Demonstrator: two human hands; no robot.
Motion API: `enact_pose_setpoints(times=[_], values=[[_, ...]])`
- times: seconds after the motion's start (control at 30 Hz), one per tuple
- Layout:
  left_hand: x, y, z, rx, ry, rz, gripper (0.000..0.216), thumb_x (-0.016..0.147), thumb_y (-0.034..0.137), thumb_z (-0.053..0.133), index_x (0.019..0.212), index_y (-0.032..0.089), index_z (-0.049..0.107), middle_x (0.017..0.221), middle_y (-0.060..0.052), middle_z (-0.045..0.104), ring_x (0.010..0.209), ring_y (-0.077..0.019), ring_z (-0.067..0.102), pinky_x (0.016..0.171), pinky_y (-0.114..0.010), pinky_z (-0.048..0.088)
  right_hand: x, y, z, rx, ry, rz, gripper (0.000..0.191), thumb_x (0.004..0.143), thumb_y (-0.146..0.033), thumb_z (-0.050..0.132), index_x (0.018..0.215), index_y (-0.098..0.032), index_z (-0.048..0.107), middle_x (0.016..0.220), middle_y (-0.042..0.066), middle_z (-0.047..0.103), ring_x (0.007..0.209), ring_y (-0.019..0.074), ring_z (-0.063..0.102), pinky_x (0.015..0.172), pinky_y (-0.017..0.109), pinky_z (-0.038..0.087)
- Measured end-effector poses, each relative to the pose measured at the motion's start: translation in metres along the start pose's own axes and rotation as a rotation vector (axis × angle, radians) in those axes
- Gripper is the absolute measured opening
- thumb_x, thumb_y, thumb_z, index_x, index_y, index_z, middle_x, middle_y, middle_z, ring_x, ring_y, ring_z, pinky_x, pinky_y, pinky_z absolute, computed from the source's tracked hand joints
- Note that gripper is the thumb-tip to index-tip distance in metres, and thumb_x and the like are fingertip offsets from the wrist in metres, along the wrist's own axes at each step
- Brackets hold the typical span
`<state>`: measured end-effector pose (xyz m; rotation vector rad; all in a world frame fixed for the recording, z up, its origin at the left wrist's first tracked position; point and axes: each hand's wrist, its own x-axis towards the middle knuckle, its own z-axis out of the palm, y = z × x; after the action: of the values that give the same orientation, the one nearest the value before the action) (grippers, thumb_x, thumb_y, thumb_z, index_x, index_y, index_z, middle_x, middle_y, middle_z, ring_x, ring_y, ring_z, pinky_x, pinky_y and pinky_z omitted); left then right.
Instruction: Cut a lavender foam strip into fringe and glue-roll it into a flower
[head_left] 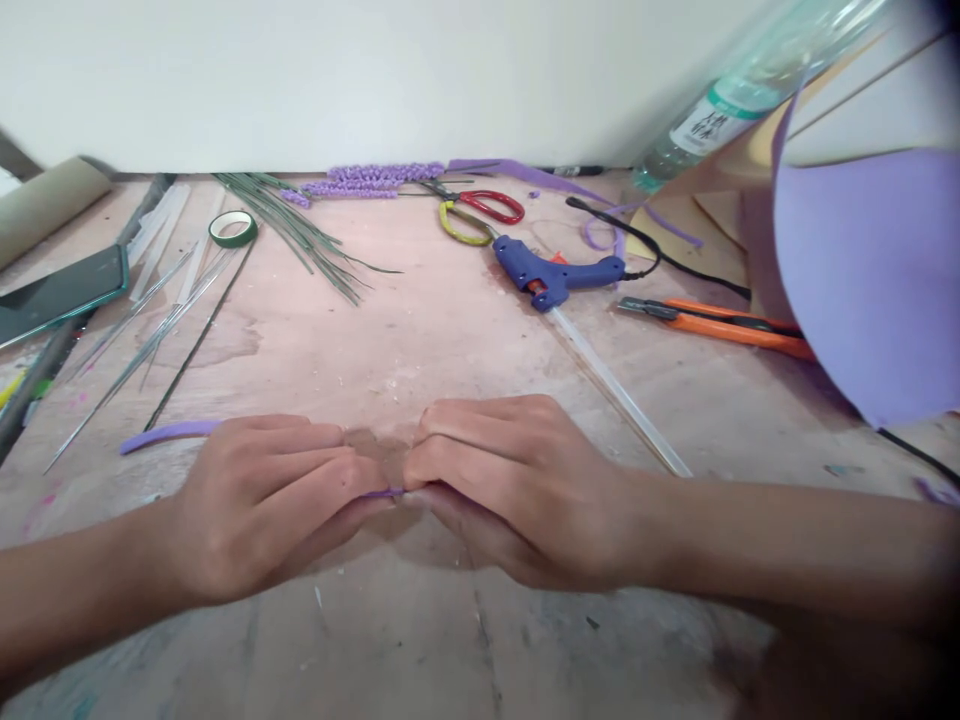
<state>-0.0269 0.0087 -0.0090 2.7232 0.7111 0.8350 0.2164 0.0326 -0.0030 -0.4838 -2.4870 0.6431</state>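
My left hand [281, 500] and my right hand [517, 485] meet nearly fingertip to fingertip, low over the table. Both are closed, pinching a thin purple foam strip [171, 436] between thumbs and forefingers. One end of the strip sticks out past the left hand's knuckles. A short bit of it shows edge-on in the narrow gap between the two hands. The rest of the strip is hidden by my fingers.
Behind the hands lie a blue glue gun [551, 270] with a clear stick, scissors [487, 212], green wire stems [300, 230], green tape [232, 229] and purple fringed pieces [386, 176]. An orange cutter [727, 325], purple sheet [870, 280] and bottle [712, 115] are right; a phone [64, 290] is left.
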Motion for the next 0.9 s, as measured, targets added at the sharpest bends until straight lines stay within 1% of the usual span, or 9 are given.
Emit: enact_pose_setpoints(times=[0.13, 0.27, 0.47, 0.57, 0.63, 0.73, 0.77, 0.83, 0.9], values=[[0.004, 0.001, -0.002, -0.014, 0.001, -0.073, 0.010, 0.101, 0.017, 0.057, 0.091, 0.020, 0.057, 0.071, 0.001, 0.068, 0.056, -0.0131, 0.053, 0.051, -0.027, 0.039, 0.002, 0.000, -0.002, 0.370, 0.069, 0.230, 0.017, 0.103, -0.023, 0.056, 0.086, -0.018, 0.055, 0.071, -0.004, 0.057, 0.060, 0.0088, 0.051, 0.057, 0.022, 0.042], [0.007, 0.001, -0.004, -0.032, -0.011, -0.114, 0.009, 0.098, 0.017, 0.057, 0.089, 0.020, 0.055, 0.061, 0.005, 0.057, 0.050, -0.0117, 0.047, 0.048, -0.026, 0.035, 0.003, 0.003, -0.006, 0.590, 0.191, 0.436, 0.020, 0.106, -0.027, 0.047, 0.086, -0.021, 0.047, 0.066, -0.005, 0.054, 0.051, 0.0083, 0.048, 0.048, 0.023, 0.039], [0.003, -0.002, 0.000, -0.108, -0.010, -0.120, 0.008, 0.092, 0.010, 0.054, 0.092, 0.018, 0.054, 0.066, 0.003, 0.056, 0.054, -0.0127, 0.045, 0.052, -0.028, 0.033, 0.013, 0.018, -0.017, 0.365, 0.550, 0.472, 0.041, 0.098, -0.021, 0.059, 0.062, -0.023, 0.040, 0.046, -0.008, 0.041, 0.039, 0.0069, 0.032, 0.043, 0.028, 0.023], [0.002, -0.002, 0.002, -0.106, -0.024, -0.130, 0.010, 0.093, 0.009, 0.051, 0.095, 0.018, 0.055, 0.070, 0.001, 0.059, 0.057, -0.0142, 0.048, 0.054, -0.029, 0.035, 0.020, 0.025, -0.030, 0.260, 0.672, 0.473, 0.039, 0.095, -0.021, 0.066, 0.062, -0.022, 0.047, 0.048, -0.006, 0.053, 0.038, 0.0059, 0.035, 0.040, 0.027, 0.022], [0.000, -0.001, 0.003, -0.090, -0.024, -0.122, 0.009, 0.097, 0.012, 0.052, 0.095, 0.019, 0.056, 0.071, 0.001, 0.063, 0.056, -0.0143, 0.047, 0.052, -0.029, 0.033, 0.023, 0.031, -0.040, 0.262, 0.598, 0.484, 0.006, 0.093, -0.020, 0.071, 0.089, -0.019, 0.067, 0.062, -0.004, 0.067, 0.039, 0.0061, 0.039, 0.039, 0.026, 0.025], [-0.004, 0.003, 0.005, -0.069, -0.026, -0.088, 0.009, 0.103, 0.017, 0.054, 0.096, 0.020, 0.059, 0.067, 0.002, 0.064, 0.051, -0.0138, 0.046, 0.050, -0.030, 0.030, 0.025, 0.047, -0.057, 0.184, 0.448, 0.493, 0.053, 0.094, -0.018, 0.068, 0.145, -0.019, 0.053, 0.085, 0.000, 0.074, 0.049, 0.0087, 0.049, 0.042, 0.026, 0.035], [-0.006, 0.004, 0.006, -0.064, -0.030, -0.082, 0.008, 0.103, 0.018, 0.055, 0.097, 0.020, 0.060, 0.067, 0.003, 0.064, 0.051, -0.0137, 0.047, 0.050, -0.031, 0.031, 0.025, 0.054, -0.064, 0.082, 0.411, 0.507, 0.050, 0.096, -0.017, 0.063, 0.145, -0.019, 0.055, 0.089, 0.002, 0.073, 0.054, 0.0098, 0.053, 0.046, 0.026, 0.039], [-0.008, 0.006, 0.008, -0.054, -0.051, -0.085, 0.008, 0.104, 0.019, 0.055, 0.098, 0.021, 0.060, 0.066, 0.004, 0.065, 0.051, -0.0135, 0.051, 0.051, -0.032, 0.032, 0.023, 0.071, -0.079, -0.193, 0.327, 0.555, 0.026, 0.097, -0.016, 0.057, 0.117, -0.019, 0.072, 0.094, 0.005, 0.072, 0.064, 0.0125, 0.059, 0.056, 0.029, 0.043], [-0.008, 0.006, 0.010, -0.054, -0.069, -0.099, 0.012, 0.105, 0.020, 0.052, 0.095, 0.021, 0.059, 0.067, 0.004, 0.064, 0.053, -0.0136, 0.053, 0.052, -0.031, 0.033, 0.017, 0.088, -0.096, -0.432, 0.203, 0.580, 0.017, 0.091, -0.012, 0.061, 0.096, -0.022, 0.073, 0.094, 0.006, 0.073, 0.076, 0.0174, 0.063, 0.065, 0.031, 0.043]])
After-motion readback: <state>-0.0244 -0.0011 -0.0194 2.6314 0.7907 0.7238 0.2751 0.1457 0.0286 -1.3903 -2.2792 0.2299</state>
